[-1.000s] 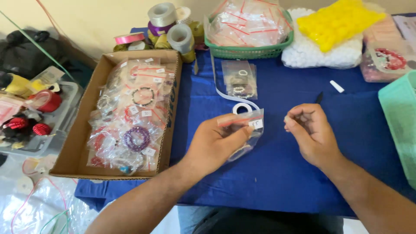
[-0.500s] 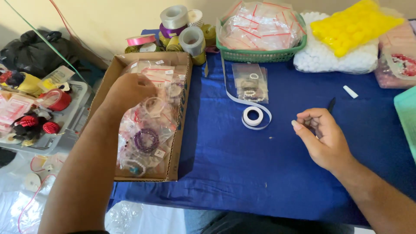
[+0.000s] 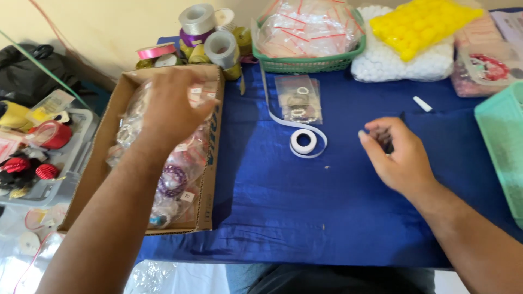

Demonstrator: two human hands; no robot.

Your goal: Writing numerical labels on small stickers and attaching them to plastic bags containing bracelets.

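Left hand [image 3: 171,106] risen above one box [image 3: 210,179], one tape roll [image 3: 303,141]

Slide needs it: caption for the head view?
Left hand over cardboard box of bagged trinkets; right hand above blue cloth.

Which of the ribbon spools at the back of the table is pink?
The flat pink ribbon spool, lying at the left end of the cluster behind the cardboard box; the other spools look silver, purple or yellowish.
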